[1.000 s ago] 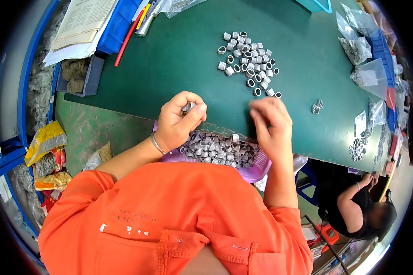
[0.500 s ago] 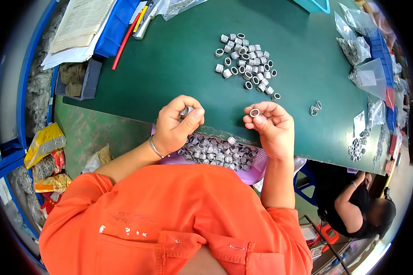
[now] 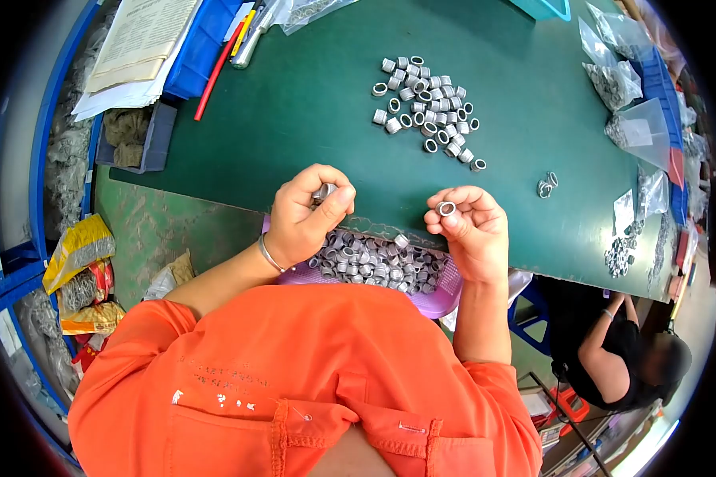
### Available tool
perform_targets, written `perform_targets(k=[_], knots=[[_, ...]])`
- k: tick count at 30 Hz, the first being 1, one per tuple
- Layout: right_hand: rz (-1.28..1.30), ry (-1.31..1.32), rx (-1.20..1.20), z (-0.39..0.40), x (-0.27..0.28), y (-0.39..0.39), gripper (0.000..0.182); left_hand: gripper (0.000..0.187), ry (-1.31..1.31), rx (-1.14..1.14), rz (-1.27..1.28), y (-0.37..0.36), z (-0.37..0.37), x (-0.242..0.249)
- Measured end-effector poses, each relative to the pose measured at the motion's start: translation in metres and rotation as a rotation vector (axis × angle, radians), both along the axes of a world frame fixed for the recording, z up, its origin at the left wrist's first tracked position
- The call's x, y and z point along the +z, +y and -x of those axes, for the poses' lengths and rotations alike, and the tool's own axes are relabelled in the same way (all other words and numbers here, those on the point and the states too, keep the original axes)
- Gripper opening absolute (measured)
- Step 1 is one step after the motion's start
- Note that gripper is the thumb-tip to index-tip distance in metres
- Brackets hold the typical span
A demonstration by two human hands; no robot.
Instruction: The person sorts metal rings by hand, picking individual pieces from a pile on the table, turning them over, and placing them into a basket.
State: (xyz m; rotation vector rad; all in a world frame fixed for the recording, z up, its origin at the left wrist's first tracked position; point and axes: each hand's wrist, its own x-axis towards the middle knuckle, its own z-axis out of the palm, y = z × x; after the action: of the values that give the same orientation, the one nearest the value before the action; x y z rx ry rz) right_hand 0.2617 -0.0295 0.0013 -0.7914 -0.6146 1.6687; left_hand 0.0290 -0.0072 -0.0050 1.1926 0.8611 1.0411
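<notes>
My left hand [image 3: 306,215] is curled closed around a few small grey metal rings [image 3: 324,191], partly hidden by the fingers. Between the thumb and fingertips of my right hand [image 3: 476,226] a single metal ring [image 3: 445,208] is pinched, its round opening facing up toward me. Below and between my hands, a purple basket [image 3: 445,296] holds many similar rings [image 3: 374,262]. Farther out on the green table [image 3: 278,119], a loose pile of rings [image 3: 429,103] lies spread beyond my right hand.
Two or so rings [image 3: 546,185] lie apart at the right. Plastic bags of parts [image 3: 615,83] line the right edge. Papers [image 3: 139,48], a blue bin [image 3: 203,48] and a red pen [image 3: 219,73] are at the left. A person [image 3: 612,350] sits at lower right.
My right hand has drawn slightly down toward me with its ring. The left hand stays in place. The other person's arm has shifted a little.
</notes>
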Motion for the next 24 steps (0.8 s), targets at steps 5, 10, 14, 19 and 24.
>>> perform_targets(k=[5, 10, 14, 19, 24], knots=[[-0.035, -0.243, -0.026, 0.026, 0.008, 0.0, 0.016, 0.016, 0.319, 0.012, -0.346, 0.006, -0.002, 0.01], [-0.298, -0.704, -0.028, 0.061, 0.006, -0.007, 0.018, 0.017, 0.35, -0.022, -0.348, 0.007, -0.002, 0.009], [-0.444, -0.958, -0.047, 0.048, 0.008, -0.008, 0.017, 0.01, 0.31, 0.004, -0.3, 0.008, -0.001, 0.002], [-0.626, -0.915, 0.324, 0.029, 0.011, -0.015, 0.016, 0.008, -0.086, 0.014, 0.202, 0.009, 0.001, 0.002], [-0.493, -1.558, -0.418, -0.002, 0.0, 0.024, 0.016, 0.011, -0.21, 0.028, 0.253, 0.011, 0.001, 0.001]])
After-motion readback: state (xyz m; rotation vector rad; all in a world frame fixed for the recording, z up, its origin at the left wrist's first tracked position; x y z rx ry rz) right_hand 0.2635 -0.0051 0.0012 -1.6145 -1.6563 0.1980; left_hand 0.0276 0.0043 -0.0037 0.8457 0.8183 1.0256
